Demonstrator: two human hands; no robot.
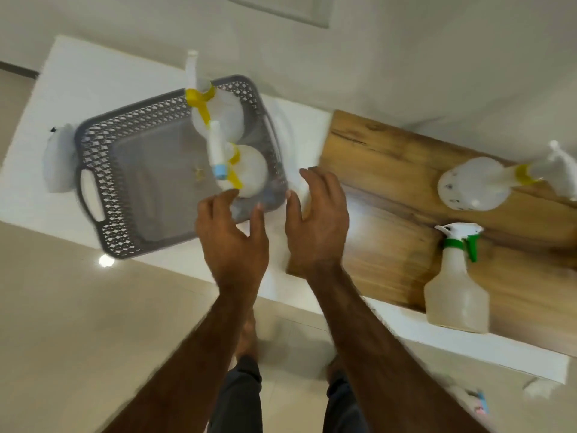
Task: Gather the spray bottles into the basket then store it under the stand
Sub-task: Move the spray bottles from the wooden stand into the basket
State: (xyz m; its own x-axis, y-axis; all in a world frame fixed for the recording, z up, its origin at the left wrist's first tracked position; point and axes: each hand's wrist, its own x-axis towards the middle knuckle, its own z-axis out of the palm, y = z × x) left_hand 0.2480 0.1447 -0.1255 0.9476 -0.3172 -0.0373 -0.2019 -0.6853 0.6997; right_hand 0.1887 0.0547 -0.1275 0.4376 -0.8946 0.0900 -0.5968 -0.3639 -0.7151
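Observation:
A grey perforated basket [103, 157] sits on the white stand top [78, 85]. Two clear spray bottles with yellow collars stand inside it, one at the far right corner [224, 110], one nearer me [251, 173]. My left hand [232, 235] hovers open at the basket's near right corner. My right hand [318, 217] is open beside it, over the edge of the wooden board [384, 170]. On the board lie a yellow-collared bottle on its side [474, 184] and an upright green-trigger bottle [456, 292]. Another whitish bottle [57, 160] sits left of the basket.
The white wall [406, 57] runs behind the stand. Beige tiled floor [78, 323] lies in front, with my feet and dark trousers below. Small items lie on the floor at lower right [480, 404].

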